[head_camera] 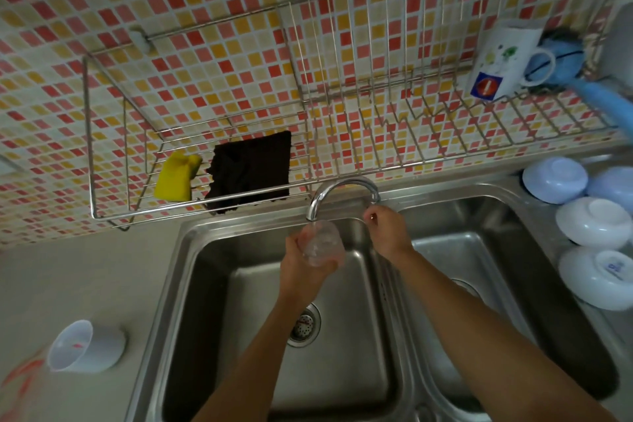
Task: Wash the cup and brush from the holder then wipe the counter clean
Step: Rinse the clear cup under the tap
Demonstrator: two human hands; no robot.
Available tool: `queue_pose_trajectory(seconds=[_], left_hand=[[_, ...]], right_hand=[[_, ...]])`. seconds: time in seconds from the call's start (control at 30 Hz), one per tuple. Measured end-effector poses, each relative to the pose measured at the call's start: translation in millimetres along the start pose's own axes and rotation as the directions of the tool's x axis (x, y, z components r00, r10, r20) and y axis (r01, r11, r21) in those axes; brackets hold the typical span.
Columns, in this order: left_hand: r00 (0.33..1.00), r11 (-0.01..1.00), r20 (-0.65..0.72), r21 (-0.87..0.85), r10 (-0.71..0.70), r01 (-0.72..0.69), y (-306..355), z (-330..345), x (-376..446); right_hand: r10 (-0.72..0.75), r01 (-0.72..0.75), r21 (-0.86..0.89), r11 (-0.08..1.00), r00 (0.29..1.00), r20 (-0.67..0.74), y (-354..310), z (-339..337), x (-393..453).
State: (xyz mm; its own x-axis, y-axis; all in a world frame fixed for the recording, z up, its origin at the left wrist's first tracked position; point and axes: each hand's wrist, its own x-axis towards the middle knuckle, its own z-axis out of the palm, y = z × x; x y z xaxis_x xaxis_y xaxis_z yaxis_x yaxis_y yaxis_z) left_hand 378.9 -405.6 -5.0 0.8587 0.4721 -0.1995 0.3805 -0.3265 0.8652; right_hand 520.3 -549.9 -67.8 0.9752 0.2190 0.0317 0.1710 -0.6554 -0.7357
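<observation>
Holding clear cup [320, 243] under faucet [342, 195], left hand [301, 267] (water seemingly running)

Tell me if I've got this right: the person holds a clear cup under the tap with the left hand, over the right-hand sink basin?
Not quite. In the head view, the left hand holds the clear cup under the tap over the left-hand basin, not the right one.

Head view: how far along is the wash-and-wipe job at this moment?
Early. In hand: the left hand holds a clear cup under the faucet spout over the left basin, while the right hand is at the faucet base. Nothing looks finished. Left: a brush is not clearly identifiable here, and wiping has not started; the dark cloth and yellow sponge sit in the wall rack.
</observation>
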Motion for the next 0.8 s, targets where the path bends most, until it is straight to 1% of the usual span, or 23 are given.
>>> queue_pose_trajectory(seconds=[0.07,0.13,0.27,0.37,0.47,0.6,0.8], left_hand=[[1.0,1.0,-0.025,-0.007,-0.001,0.001,-2.6,0.6,-0.2],[0.999,1.0,-0.048,-0.014,-0.014,0.013,-6.1,0.3,1.4],[1.0,1.0,-0.011,0.015,-0.013,0.013,-5.6,0.5,0.9],[1.0,1.0,-0.021,-0.026,-0.018,0.017,-2.7,0.4,1.1],[1.0,0.999,-0.012,-0.029,-0.014,0.014,-1.1,2.6,0.9],[0.999,1.0,0.05,0.02,0.001,-0.002,-2.6,4.6,0.3],[1.0,0.999,0.023,-0.053,0.01,-0.008,-0.3,-1.5,4.2]], right_hand=[[0.045,-0.035,0.145,0.989,0.997,-0.064,3.1,-5.3,-5.6],[0.063,-0.045,0.198,0.979,0.994,-0.088,0.6,-8.8,-9.8],[0.113,-0.102,0.128,0.987,0.99,-0.083,-6.2,-5.6,-10.6],[0.107,-0.102,0.086,0.991,0.993,-0.057,-4.7,-8.1,-9.8],[0.104,-0.102,0.046,0.994,0.994,-0.039,-4.8,-10.0,-8.9],[0.099,-0.098,0.022,0.995,0.994,-0.039,-6.2,-11.6,-9.0],[0.112,-0.111,0.039,0.993,0.994,-0.021,-8.7,-13.6,-12.4]])
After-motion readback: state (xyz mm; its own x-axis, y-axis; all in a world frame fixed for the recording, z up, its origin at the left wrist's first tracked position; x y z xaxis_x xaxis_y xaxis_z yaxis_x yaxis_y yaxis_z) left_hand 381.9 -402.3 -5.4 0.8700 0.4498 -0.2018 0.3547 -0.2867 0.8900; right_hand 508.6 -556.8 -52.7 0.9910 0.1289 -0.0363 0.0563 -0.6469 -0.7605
